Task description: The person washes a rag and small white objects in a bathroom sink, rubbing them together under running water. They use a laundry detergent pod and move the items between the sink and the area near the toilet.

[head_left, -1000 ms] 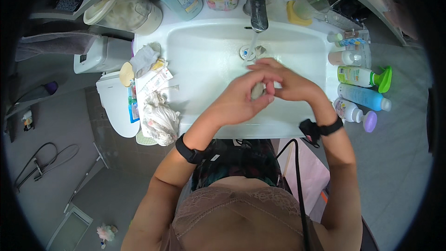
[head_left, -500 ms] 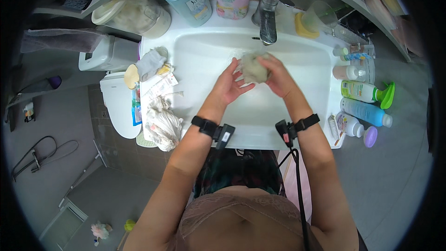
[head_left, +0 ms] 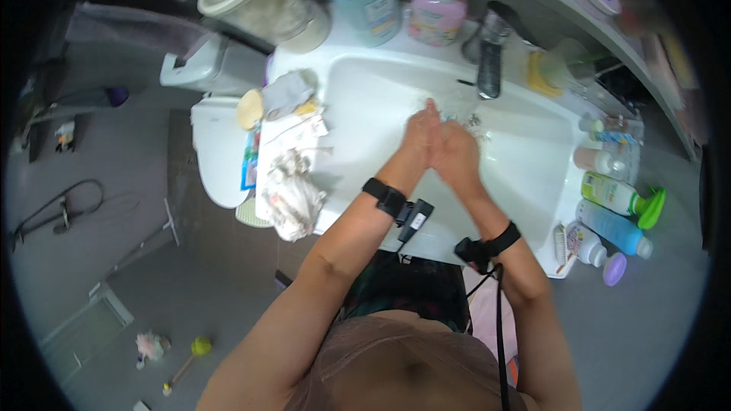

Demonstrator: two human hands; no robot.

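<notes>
the left hand (head_left: 417,139) and the right hand (head_left: 458,154) are meeting over the white washbasin (head_left: 365,118), palms pressing together and fingers overlapping near its middle. the grip is closing in narrow, hand against hand; whether anything is lying between the palms is hidden, so i cannot tell if they are holding something. the washbasin is sitting directly beneath them, with the blurred drain cover (head_left: 451,117) showing just beyond the fingers and the chrome faucet (head_left: 490,68) standing to their upper right. whether water is running from the spout is too blurred to judge.

as for progress, the handwork is looking partway through: both hands are working together inside the rim, and neither is touching the faucet lever or the things along the ledge. no finished result is showing, and how much is left is not becoming clear. off to the left, a grey cloth (head_left: 288,93) and a crumpled white bundle (head_left: 293,196) are lying on the ledge, while the pink pump bottle (head_left: 436,17) is standing behind the washbasin, apart from both hands.
</notes>
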